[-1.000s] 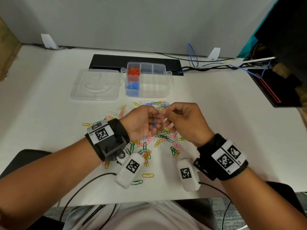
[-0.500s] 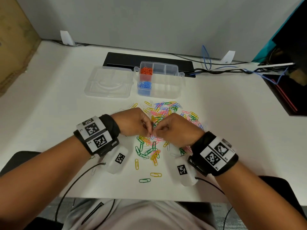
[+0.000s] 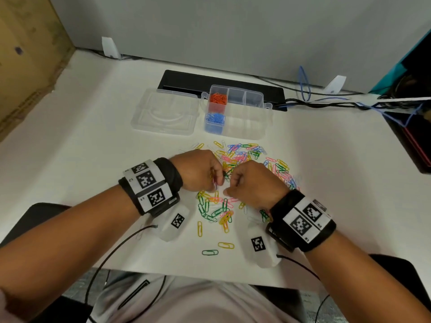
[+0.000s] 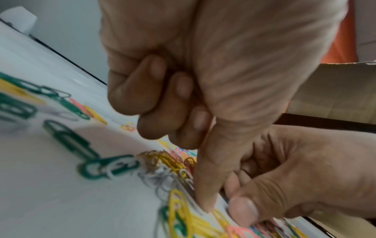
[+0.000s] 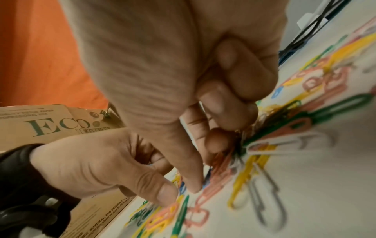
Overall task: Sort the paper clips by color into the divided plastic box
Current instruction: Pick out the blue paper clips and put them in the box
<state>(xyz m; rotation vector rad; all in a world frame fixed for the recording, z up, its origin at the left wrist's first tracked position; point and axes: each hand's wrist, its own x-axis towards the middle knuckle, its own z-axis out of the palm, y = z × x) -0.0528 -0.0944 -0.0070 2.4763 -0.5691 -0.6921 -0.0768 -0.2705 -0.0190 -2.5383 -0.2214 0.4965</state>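
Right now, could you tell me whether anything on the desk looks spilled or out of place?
Only the loose clips strewn over the desk; the box holds orange and blue, its other compartments empty.

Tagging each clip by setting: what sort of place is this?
Probably an office desk: a white tabletop against a grey partition wall, a black cable tray with loose cables, and a brown cardboard box alongside.
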